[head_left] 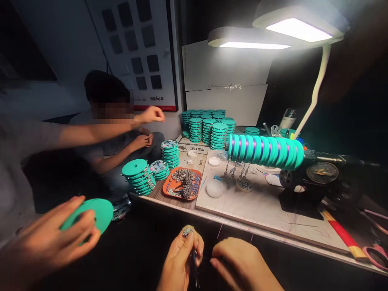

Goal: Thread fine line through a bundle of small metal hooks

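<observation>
My left hand [182,260] is closed at the bottom centre, pinching a small round beaded piece [188,230] with pale beads between thumb and fingers. Below the thumb hangs something thin and dark [195,268]; its kind is unclear. Just to the right, my right hand [242,262] is curled with its back toward me, so whatever its fingertips grip is hidden. Both hands are in front of the table edge. Above them, a rod carries a row of turquoise spools [263,151], with beaded strands [233,169] dangling beneath.
An orange tray [198,182] holds metallic beads. Turquoise spool stacks [218,136] stand behind. At left, a co-worker's hand [72,230] grips a turquoise disc [101,212]; another person [112,149] sits beyond. Pink-handled scissors [376,256] lie right, under a lamp [300,30].
</observation>
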`<control>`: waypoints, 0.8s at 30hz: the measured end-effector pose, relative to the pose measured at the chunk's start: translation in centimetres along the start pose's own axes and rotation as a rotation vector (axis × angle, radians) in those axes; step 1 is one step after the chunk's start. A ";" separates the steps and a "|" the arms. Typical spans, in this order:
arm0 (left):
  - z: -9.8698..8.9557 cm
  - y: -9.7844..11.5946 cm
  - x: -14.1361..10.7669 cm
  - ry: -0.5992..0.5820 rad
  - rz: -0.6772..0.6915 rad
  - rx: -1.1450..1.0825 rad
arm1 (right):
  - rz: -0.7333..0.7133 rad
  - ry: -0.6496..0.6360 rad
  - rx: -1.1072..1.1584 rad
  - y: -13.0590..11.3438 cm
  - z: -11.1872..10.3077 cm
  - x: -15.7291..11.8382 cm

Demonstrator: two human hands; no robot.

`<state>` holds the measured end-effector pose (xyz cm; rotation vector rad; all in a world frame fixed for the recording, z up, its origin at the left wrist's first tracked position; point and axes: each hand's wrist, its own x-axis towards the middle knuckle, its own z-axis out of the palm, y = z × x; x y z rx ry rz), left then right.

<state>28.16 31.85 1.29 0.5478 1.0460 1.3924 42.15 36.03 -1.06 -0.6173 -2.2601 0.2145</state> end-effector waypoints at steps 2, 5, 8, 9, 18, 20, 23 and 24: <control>-0.1 -0.1 -0.1 -0.050 -0.055 -0.067 | -0.141 0.021 -0.108 -0.3 0.5 0.1; -0.2 0.2 -0.6 -0.116 -0.116 -0.218 | -0.285 -0.050 -0.156 -0.6 0.7 0.3; 0.0 0.8 -1.0 -0.031 0.023 -0.272 | -0.281 -0.042 -0.208 -0.4 -0.1 0.7; 0.1 0.9 -1.0 -0.008 0.058 -0.265 | -0.253 -0.035 -0.210 -0.2 -0.5 0.9; -0.1 -0.1 -0.8 0.028 0.048 -0.201 | 0.021 -0.033 0.171 -1.2 -0.1 0.7; -0.1 -0.3 -0.9 0.030 0.030 -0.218 | 0.016 0.102 0.179 -1.7 0.8 0.3; 0.1 -0.4 -1.1 0.041 0.011 -0.267 | 0.039 0.220 0.259 -2.4 1.6 -0.1; 0.0 -0.5 -1.1 0.046 -0.001 -0.280 | 0.066 0.214 0.278 -2.6 1.7 -0.2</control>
